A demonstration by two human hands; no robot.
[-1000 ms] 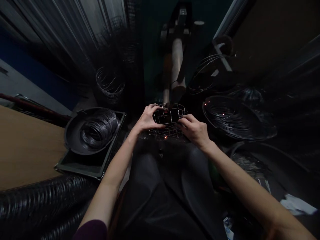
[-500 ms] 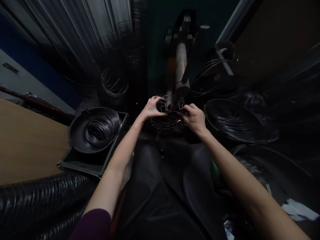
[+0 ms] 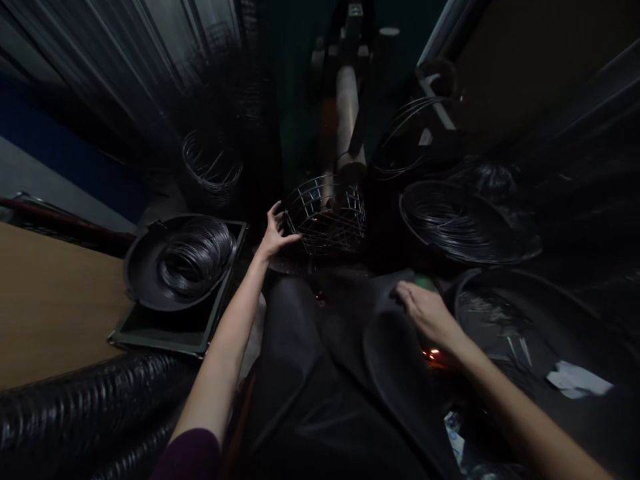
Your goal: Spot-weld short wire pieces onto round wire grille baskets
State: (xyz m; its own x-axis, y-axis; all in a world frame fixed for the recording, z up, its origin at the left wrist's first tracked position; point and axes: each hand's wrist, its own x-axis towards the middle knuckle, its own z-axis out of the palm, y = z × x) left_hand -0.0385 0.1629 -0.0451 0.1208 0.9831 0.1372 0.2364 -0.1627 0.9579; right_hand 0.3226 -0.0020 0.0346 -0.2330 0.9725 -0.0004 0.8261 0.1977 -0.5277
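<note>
Wire basket (image 3: 327, 233) beyond my knees (image 3: 293, 300), mouth up, widest sideways, metal rod (image 3: 327, 190) across its opening, my left hand (image 3: 271, 241) spread wide at its edge, right hand (image 3: 426, 311) curled, grip unclear, wire coil (image 3: 203, 252) leftward

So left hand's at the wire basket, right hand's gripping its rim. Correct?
Not quite: the head view shows the right hand apart from the wire basket, down by the right knee. The left hand is at the basket, as you say.
</note>
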